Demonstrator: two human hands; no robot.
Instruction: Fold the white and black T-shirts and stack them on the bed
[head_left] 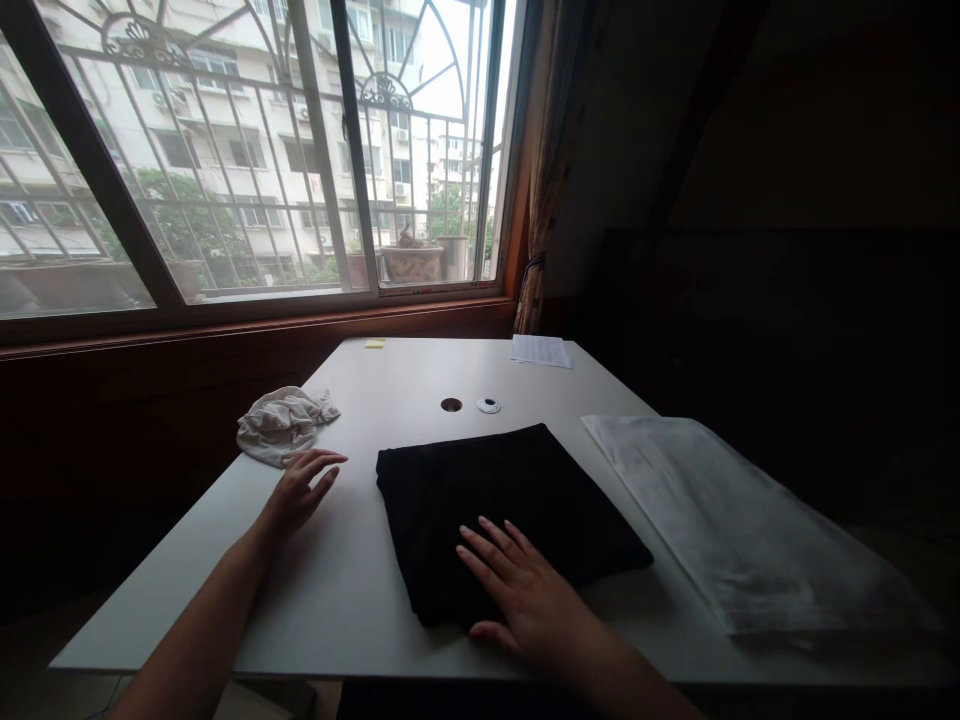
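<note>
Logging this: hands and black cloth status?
Right hand spread on black cloth. Left hand empty, near white cloth. Black cloth folded flat, nothing else atop.

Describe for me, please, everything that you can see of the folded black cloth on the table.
The folded black cloth is plain, dark and matte, and looks like soft fabric. It lies flat on the white table as a rough four-sided panel, set slightly askew, with somewhat uneven edges. The right hand rests palm down on its near part, hiding some of it; the left hand is apart from it. Its darkness hides any seams or inner folds.
</note>
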